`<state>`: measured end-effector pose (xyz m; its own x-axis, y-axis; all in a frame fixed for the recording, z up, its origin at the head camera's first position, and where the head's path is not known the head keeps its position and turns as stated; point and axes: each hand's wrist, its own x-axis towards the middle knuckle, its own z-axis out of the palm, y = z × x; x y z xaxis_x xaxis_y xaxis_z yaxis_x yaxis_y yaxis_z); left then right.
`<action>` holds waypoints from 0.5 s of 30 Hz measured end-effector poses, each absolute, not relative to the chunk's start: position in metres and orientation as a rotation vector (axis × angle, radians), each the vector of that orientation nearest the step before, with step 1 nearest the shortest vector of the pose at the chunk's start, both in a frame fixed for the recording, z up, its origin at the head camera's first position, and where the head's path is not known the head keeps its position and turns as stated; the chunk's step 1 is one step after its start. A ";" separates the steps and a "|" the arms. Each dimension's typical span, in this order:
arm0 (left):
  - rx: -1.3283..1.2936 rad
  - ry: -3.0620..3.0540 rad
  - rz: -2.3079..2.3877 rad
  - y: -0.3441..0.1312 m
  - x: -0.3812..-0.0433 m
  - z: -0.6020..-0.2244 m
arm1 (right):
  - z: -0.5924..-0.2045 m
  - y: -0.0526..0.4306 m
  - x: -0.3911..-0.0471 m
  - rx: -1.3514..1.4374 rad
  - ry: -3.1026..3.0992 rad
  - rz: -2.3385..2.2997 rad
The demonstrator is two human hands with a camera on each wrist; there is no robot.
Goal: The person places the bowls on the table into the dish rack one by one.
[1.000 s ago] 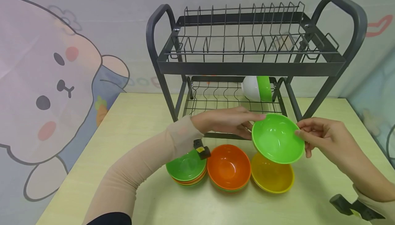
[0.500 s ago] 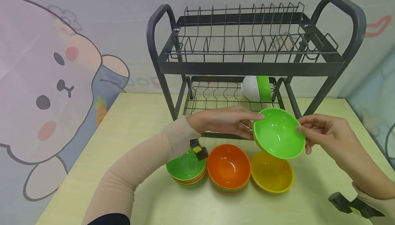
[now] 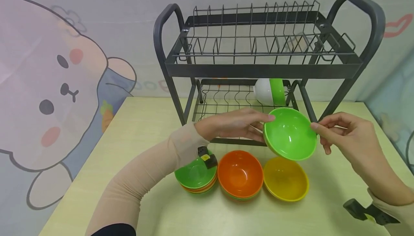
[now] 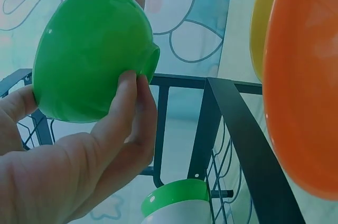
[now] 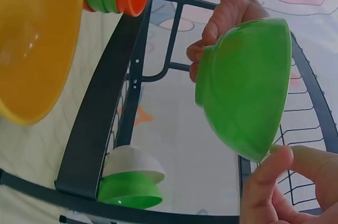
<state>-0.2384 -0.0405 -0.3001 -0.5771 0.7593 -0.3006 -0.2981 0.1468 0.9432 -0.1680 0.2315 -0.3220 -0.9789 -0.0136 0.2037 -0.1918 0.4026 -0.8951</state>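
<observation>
A bright green bowl (image 3: 289,135) is held tilted in the air in front of the rack, its inside facing the head camera. My left hand (image 3: 234,122) grips its left side, thumb on the rim and fingers against the underside, as the left wrist view shows by the bowl's foot (image 4: 150,61). At the opposite rim, my right hand (image 3: 346,135) pinches the edge between thumb and fingertips. Below stand a yellow bowl (image 3: 286,180), an orange-topped bowl stack (image 3: 240,175) and a green-topped stack (image 3: 195,173), partly hidden by the left wrist camera.
A dark two-tier dish rack (image 3: 263,71) stands behind the bowls. On its lower tier, a white-and-green bowl (image 3: 268,92) rests on its side towards the right. The pale table (image 3: 129,178) extends left and forward; a printed cloth (image 3: 139,31) hangs behind.
The held green bowl has risen slightly towards the rack, both hands moving with it. My right hand has shifted a little outward, its thumb nearer the rim's edge. The stacks have not moved.
</observation>
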 end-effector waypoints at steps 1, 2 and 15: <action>0.454 1.582 1.572 -0.041 -0.239 -0.300 | -0.322 0.232 -0.168 0.172 -2.460 1.596; 0.447 1.589 1.574 -0.041 -0.239 -0.299 | -0.323 0.232 -0.168 0.163 -2.420 1.562; 0.423 1.686 1.608 -0.054 -0.250 -0.297 | -0.338 0.232 -0.206 0.480 -1.652 1.872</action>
<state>-0.2499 -0.0545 -0.2972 -0.6605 0.6928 -0.2893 -0.2564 0.1540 0.9542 -0.2057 0.2323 -0.3378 -0.7607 0.1915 0.6203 -0.6392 -0.0547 -0.7671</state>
